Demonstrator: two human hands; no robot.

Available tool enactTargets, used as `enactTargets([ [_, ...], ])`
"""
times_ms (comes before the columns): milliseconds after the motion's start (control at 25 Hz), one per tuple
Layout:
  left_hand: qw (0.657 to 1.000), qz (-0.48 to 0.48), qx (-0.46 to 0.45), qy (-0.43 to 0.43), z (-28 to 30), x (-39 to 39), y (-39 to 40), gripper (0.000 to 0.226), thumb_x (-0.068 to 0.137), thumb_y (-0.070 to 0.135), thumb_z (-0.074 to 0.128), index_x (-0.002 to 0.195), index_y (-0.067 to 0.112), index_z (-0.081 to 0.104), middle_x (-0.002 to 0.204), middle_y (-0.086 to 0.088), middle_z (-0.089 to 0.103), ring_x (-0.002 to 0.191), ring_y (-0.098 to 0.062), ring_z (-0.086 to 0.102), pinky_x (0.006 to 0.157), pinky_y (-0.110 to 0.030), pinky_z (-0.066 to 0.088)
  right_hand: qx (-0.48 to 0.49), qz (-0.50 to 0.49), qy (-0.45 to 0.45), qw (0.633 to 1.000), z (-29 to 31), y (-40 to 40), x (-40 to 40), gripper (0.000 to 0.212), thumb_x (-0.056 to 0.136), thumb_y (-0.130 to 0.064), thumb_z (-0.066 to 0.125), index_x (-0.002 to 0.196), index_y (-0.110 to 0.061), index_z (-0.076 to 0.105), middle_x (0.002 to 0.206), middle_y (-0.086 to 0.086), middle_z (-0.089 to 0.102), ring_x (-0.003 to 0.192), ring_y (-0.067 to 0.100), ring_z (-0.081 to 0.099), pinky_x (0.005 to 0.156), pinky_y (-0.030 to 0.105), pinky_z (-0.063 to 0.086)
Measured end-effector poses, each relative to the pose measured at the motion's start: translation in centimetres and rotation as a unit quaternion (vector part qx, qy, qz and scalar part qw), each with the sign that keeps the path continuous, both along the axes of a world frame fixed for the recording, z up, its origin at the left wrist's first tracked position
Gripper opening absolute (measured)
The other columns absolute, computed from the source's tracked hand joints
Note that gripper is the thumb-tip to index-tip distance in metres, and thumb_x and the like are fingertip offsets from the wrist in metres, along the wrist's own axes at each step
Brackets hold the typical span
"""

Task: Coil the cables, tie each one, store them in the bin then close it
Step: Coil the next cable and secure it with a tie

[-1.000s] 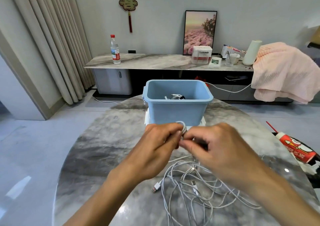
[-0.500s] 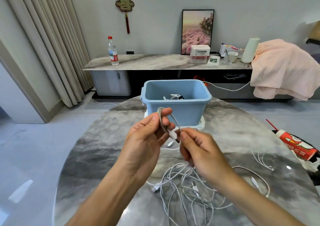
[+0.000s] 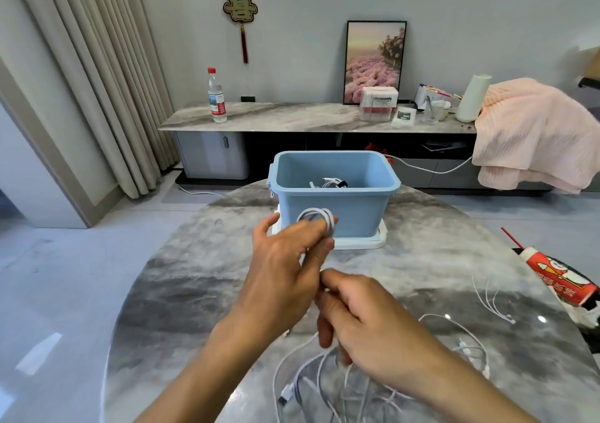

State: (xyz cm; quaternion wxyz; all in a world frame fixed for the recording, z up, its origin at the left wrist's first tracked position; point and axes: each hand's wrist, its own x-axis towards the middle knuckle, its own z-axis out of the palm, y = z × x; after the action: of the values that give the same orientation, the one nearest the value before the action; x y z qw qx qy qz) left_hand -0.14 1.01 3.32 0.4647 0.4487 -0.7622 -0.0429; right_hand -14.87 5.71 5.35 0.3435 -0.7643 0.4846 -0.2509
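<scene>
My left hand (image 3: 282, 266) holds a small coil of white cable (image 3: 319, 216) between thumb and fingers, just in front of the blue bin (image 3: 334, 211). My right hand (image 3: 363, 318) sits below it, its fingers pinching the same cable near the coil's lower end. The bin stands open on its white lid (image 3: 360, 244) at the far side of the round marble table (image 3: 181, 292). A tied cable (image 3: 329, 183) lies inside the bin. A tangle of loose white cables (image 3: 324, 387) spreads on the table under my right hand.
More thin white cables (image 3: 490, 302) lie at the table's right. A red tube (image 3: 558, 279) sits at the right edge. Behind the table stand a low marble sideboard (image 3: 292, 117) with a water bottle (image 3: 217, 96), a framed picture and a pink blanket (image 3: 535, 133).
The left hand has turned and now holds a tighter, multi-loop coil. The right hand has dropped lower, toward me, still on the cable.
</scene>
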Motion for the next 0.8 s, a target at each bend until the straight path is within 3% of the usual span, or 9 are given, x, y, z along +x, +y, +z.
enactTargets([
  [80,0.998,-0.016,-0.002,-0.059,0.0,0.1,-0.2,0.014,0.099,0.025,0.046,0.096,0.020,0.059,0.086,0.010,0.066,0.086,-0.009,0.062,0.107,-0.039,0.027,-0.102,-0.007,0.054,0.993,1.1,-0.4,-1.2,0.026,0.099,-0.026,0.054,0.075,-0.016,0.058,0.065,0.000,0.066,0.056,0.010,0.056,0.056,0.027,0.041],
  [160,0.989,-0.113,0.094,-0.025,0.6,0.7,-0.2,0.025,0.101,0.026,0.042,0.088,0.016,0.061,0.074,0.005,0.059,0.074,-0.014,0.058,0.089,-0.038,0.039,-0.198,-0.038,0.039,0.979,2.0,-1.5,-2.8,0.022,0.091,-0.031,0.068,0.073,-0.018,0.066,0.058,-0.005,0.062,0.054,0.012,0.054,0.052,0.026,0.040],
  [240,0.944,-0.221,0.236,0.066,1.7,1.1,0.1,0.031,0.100,0.028,0.043,0.080,0.018,0.064,0.065,0.005,0.052,0.065,-0.015,0.051,0.067,-0.032,0.042,-0.245,-0.063,-0.026,0.967,2.3,-2.8,-4.2,0.025,0.081,-0.041,0.077,0.069,-0.020,0.070,0.052,-0.008,0.058,0.048,0.008,0.049,0.048,0.016,0.032],
  [320,0.886,-0.265,0.341,0.167,2.2,0.9,0.3,0.034,0.097,0.029,0.044,0.082,0.011,0.068,0.062,0.006,0.047,0.062,-0.014,0.045,0.060,-0.028,0.038,-0.272,-0.065,-0.062,0.958,1.5,-3.9,-4.8,0.041,0.079,-0.054,0.074,0.064,-0.017,0.066,0.047,-0.005,0.049,0.044,0.008,0.040,0.047,0.016,0.027],
  [400,0.828,-0.297,0.387,0.277,2.3,0.3,0.6,0.036,0.095,0.027,0.043,0.080,0.005,0.067,0.059,0.004,0.041,0.060,-0.014,0.039,0.059,-0.022,0.036,-0.285,-0.066,-0.088,0.952,0.0,-4.8,-4.6,0.054,0.086,-0.062,0.060,0.063,-0.014,0.062,0.047,-0.002,0.043,0.045,0.009,0.036,0.046,0.021,0.027],
  [520,0.751,-0.322,0.401,0.414,2.5,0.0,0.8,0.035,0.094,0.024,0.045,0.077,0.005,0.068,0.060,0.001,0.035,0.057,-0.013,0.036,0.060,-0.019,0.037,-0.251,-0.072,-0.124,0.957,-1.9,-5.5,-4.0,0.052,0.095,-0.060,0.048,0.070,-0.015,0.058,0.054,-0.004,0.046,0.050,0.006,0.041,0.049,0.023,0.032],
  [640,0.726,-0.311,0.379,0.483,2.8,0.5,0.7,0.035,0.097,0.025,0.046,0.079,0.005,0.067,0.061,0.002,0.036,0.057,-0.012,0.038,0.071,-0.028,0.031,-0.217,-0.044,-0.059,0.973,-4.1,-6.2,-3.8,0.003,0.094,-0.027,0.059,0.094,-0.024,0.058,0.074,-0.009,0.057,0.071,0.008,0.055,0.066,0.024,0.043],
  [720,0.712,-0.314,0.347,0.523,3.7,1.4,0.4,0.037,0.100,0.026,0.037,0.082,0.007,0.063,0.062,0.004,0.036,0.057,-0.011,0.038,0.076,-0.033,0.027,-0.186,-0.033,0.016,0.982,-6.1,-6.5,-4.1,0.036,0.091,-0.008,0.057,0.120,-0.029,0.053,0.096,-0.018,0.059,0.094,0.003,0.056,0.084,0.019,0.043],
  [800,0.696,-0.329,0.306,0.561,4.9,2.5,0.3,0.038,0.103,0.028,0.032,0.084,0.012,0.061,0.063,0.007,0.035,0.057,-0.008,0.039,0.082,-0.035,0.028,-0.095,-0.068,0.057,0.992,-8.2,-6.7,-5.0,0.035,0.095,-0.010,0.054,0.119,-0.035,0.052,0.094,-0.021,0.059,0.089,-0.001,0.058,0.082,0.021,0.046],
])
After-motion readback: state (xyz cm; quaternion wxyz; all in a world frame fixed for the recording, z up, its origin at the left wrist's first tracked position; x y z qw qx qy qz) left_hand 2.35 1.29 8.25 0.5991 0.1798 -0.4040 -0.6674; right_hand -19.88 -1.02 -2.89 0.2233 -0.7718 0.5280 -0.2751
